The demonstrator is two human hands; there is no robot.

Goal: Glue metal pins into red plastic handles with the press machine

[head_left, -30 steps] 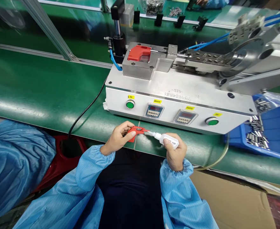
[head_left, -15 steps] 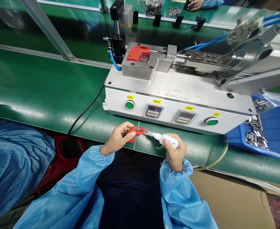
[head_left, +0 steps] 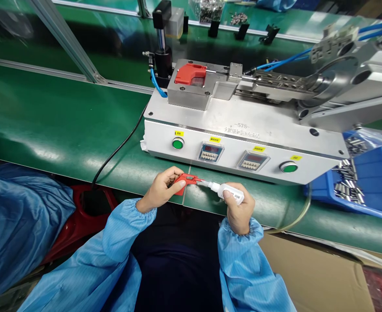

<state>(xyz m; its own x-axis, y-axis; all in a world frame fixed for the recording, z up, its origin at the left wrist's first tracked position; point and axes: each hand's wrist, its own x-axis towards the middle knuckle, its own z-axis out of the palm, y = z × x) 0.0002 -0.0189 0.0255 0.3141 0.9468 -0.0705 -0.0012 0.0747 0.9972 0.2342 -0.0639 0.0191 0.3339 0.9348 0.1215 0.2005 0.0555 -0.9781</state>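
Closed around the grip end of a red gun-shaped plastic part (head_left: 188, 177), my left hand (head_left: 162, 187) keeps it over the bench's front edge. My right hand (head_left: 241, 208) is wrapped round a small white squeeze bottle (head_left: 231, 193) with a narrow nozzle. The nozzle tip meets or almost meets the front end of the red part; I cannot tell whether they touch. Just beyond both hands stands a metal machine (head_left: 236, 149) with green buttons and small counters. A similar red part (head_left: 190, 74) lies in the machine's metal fixture (head_left: 187, 96).
At the right, a blue bin (head_left: 377, 173) holds many metal cylinders (head_left: 348, 190). A black cable (head_left: 121, 145) runs across the green bench (head_left: 63, 121) left of the machine. A cardboard box (head_left: 314, 268) sits below at right. Another person's blue sleeve (head_left: 277, 3) shows at the far side.
Both hands stay nearly still, with the bottle nozzle at the red part. The other person's hand at the far side has gone out of view, leaving only a sleeve.
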